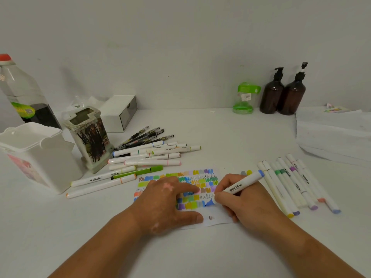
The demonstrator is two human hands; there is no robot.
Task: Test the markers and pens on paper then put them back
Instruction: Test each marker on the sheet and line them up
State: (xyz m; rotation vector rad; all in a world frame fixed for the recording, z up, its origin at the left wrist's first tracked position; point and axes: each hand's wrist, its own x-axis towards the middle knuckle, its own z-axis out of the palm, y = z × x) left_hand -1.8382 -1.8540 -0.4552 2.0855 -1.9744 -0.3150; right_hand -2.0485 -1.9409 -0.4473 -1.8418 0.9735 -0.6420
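A small sheet of paper (208,177) covered with coloured scribbles lies in the middle of the white table. My left hand (166,203) rests flat on it, fingers spread, holding it down. My right hand (236,199) grips a white marker with a blue end (243,183); its tip touches the paper at a fresh blue patch (209,202). A pile of white markers and black pens (148,151) lies to the left of the paper. Another row of white markers (295,183) lies to the right. A decorated pen holder (90,137) stands at the left.
A white lidded bin (38,155) and a large bottle (24,91) stand at the far left, a white box (120,111) behind the holder. Two brown pump bottles (283,95) and a green container (245,97) stand by the wall. A stack of white paper (333,133) sits right.
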